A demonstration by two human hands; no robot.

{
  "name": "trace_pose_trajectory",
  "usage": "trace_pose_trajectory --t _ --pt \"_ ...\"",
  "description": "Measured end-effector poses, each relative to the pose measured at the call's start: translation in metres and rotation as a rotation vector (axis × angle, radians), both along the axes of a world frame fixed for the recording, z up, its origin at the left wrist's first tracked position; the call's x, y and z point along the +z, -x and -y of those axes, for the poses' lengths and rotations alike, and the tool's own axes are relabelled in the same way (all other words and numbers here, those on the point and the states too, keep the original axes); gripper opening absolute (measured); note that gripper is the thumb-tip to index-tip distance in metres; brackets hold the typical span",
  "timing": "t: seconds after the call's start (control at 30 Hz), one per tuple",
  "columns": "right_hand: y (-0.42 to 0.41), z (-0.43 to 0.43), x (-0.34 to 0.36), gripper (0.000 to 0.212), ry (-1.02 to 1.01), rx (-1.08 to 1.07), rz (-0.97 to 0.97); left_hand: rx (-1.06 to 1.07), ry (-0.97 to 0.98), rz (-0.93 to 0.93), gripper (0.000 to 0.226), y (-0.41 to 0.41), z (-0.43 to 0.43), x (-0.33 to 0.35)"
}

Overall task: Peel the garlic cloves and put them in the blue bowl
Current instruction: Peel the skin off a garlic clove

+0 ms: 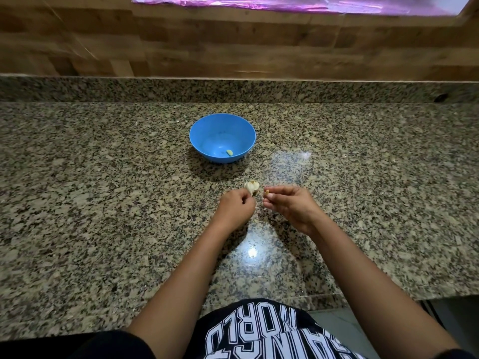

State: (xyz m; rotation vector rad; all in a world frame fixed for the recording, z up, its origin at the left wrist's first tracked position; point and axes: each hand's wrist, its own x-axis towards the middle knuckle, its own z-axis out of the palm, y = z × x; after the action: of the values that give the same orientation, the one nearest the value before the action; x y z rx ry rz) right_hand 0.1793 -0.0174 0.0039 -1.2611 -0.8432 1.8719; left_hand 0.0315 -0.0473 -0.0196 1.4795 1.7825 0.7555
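The black shirt point(259, 330) reads "WORLD"; over the granite tabletop point(103, 177), the left hand point(237, 206) pinches a garlic bulb point(252, 187), the right hand point(287, 203) a clove point(266, 192).

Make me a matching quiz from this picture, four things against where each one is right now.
Things:
1. round blue plastic bowl
2. pale peeled garlic clove
3. white papery garlic bulb
4. small tan garlic piece

Places:
A. pinched by the right hand
B. held at the left hand fingertips
C. lying inside the bowl
D. standing on the speckled granite counter

Pairs: 1-D, 2-C, 3-B, 4-A
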Motion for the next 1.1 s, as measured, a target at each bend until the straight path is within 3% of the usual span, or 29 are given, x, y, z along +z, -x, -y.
trace_pose_trajectory --t 0.17,0.3,0.37,0.8,1.1 --pt "0.0001 -0.0007 0.0 0.008 0.016 -0.037 -0.003 0.047 -0.014 0.07 0.027 -0.001 -0.0031 -0.0021" --pt "0.0009 -0.0002 -0.0012 0.008 0.012 -0.05 -0.002 0.069 0.009 0.433 0.01 0.0003 -0.0059 -0.0067" --pt "0.0026 0.0005 -0.0022 0.008 -0.009 -0.041 0.007 0.076 0.0 0.528 0.009 -0.0002 -0.0066 -0.0074" --pt "0.0082 0.0019 -0.0013 0.011 -0.139 0.005 0.094 0.089 -0.033 0.615 0.009 0.0014 -0.0052 -0.0076" --pt "0.0084 0.0047 -0.0023 0.01 -0.11 -0.003 0.048 0.124 -0.025 0.626 0.009 0.0001 -0.0031 -0.0053"
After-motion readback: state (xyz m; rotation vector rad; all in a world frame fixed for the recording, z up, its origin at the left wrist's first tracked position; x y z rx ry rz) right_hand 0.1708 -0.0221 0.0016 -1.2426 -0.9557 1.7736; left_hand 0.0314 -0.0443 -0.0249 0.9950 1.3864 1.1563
